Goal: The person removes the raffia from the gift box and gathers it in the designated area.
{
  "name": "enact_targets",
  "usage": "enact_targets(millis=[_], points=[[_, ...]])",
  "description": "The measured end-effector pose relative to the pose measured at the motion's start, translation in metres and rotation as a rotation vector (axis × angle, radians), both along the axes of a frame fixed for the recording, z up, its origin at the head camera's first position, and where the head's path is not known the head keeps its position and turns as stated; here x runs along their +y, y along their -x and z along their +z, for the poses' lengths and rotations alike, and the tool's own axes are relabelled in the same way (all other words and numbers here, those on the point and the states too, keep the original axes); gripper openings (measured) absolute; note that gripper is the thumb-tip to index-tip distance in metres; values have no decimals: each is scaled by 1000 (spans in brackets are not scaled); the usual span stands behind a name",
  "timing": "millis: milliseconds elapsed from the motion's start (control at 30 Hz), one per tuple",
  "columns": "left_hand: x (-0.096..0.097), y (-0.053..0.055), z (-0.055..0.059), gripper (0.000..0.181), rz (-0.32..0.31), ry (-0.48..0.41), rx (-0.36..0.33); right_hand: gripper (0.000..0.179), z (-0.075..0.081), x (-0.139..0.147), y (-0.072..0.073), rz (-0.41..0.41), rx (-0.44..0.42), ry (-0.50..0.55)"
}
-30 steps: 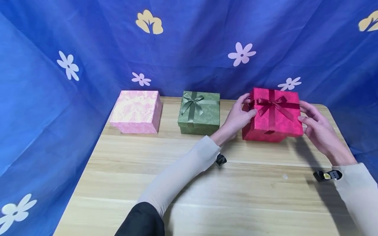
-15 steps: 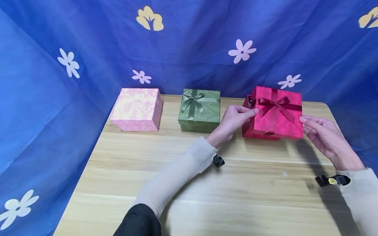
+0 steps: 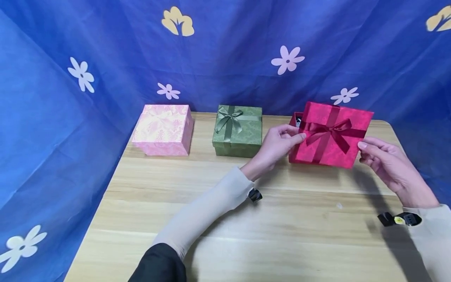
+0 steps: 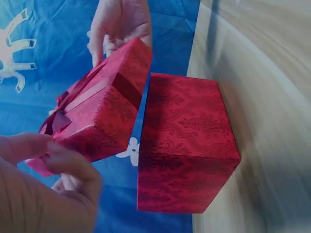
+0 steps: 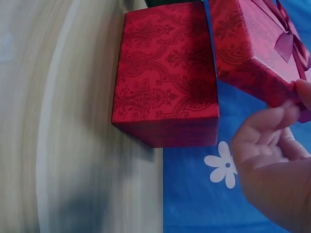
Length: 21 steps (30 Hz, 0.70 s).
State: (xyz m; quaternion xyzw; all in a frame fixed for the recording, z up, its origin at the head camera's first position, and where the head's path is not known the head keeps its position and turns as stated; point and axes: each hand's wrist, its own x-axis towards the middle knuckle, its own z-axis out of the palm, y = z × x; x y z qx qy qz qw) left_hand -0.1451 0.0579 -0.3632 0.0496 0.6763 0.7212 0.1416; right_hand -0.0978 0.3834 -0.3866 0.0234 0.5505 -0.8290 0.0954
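A red gift box lid [image 3: 347,147] with a dark red ribbon bow is held up off its box, turned at an angle. My left hand [image 3: 276,147] pinches its left edge between thumb and fingers, and my right hand [image 3: 391,164] pinches the right edge. Below stands the red box base [image 4: 189,121] on the table; a gap shows between lid and base in both wrist views. At the base's left corner, in the head view, something dark and silvery [image 3: 298,122] shows inside; the lid hides the rest.
To the left along the table's back edge stand a green gift box [image 3: 237,131] with a bow and a pink gift box [image 3: 162,129], both lidded. A blue curtain [image 3: 225,58] with flowers hangs behind the wooden table [image 3: 282,235].
The lid has lifted and shifted right off the base, then turned, its right side rising. The base's left inside has come into view. Both hands changed from cupping the sides to pinching the lid's edges.
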Motion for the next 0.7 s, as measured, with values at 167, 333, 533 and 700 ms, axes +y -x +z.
enact_targets(millis=[167, 333, 533, 700], points=[[-6, -7, 0, 24, -95, -101, -28, 30, 2, -1, -9, -2, 49, -14], [-9, -16, 4, 30, -156, -167, -61, 29, 4, -2, -23, -56, 74, -146], [-11, -26, 7, 35, -194, -218, -87, 34, 5, 4, -37, -18, 115, -276], [-11, -35, 8, 23, -200, -207, -73, 36, 4, 10, -46, 67, 165, -334]])
